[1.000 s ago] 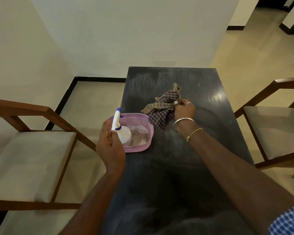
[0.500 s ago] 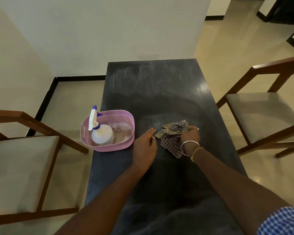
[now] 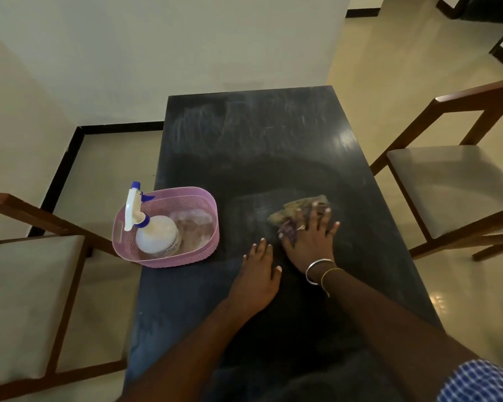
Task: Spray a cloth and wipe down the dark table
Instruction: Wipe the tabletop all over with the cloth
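The dark table (image 3: 244,146) runs away from me and shows pale streaks at its far end. My right hand (image 3: 310,237) presses flat, fingers spread, on a checked cloth (image 3: 295,208) near the table's middle right. Only the cloth's far edge shows past the fingers. My left hand (image 3: 257,278) rests flat on the bare tabletop just left of the right wrist, holding nothing. A white spray bottle (image 3: 156,233) with a blue nozzle stands in a pink basket (image 3: 186,256) at the table's left edge.
A wooden chair (image 3: 21,300) with a pale seat stands to the left of the table, another chair (image 3: 459,187) to the right. A white wall closes off the far end. Pale floor tiles lie on both sides.
My left hand let go of the spray bottle in the basket and came down flat on the table. The right hand lowered the bunched cloth and now presses it flat.
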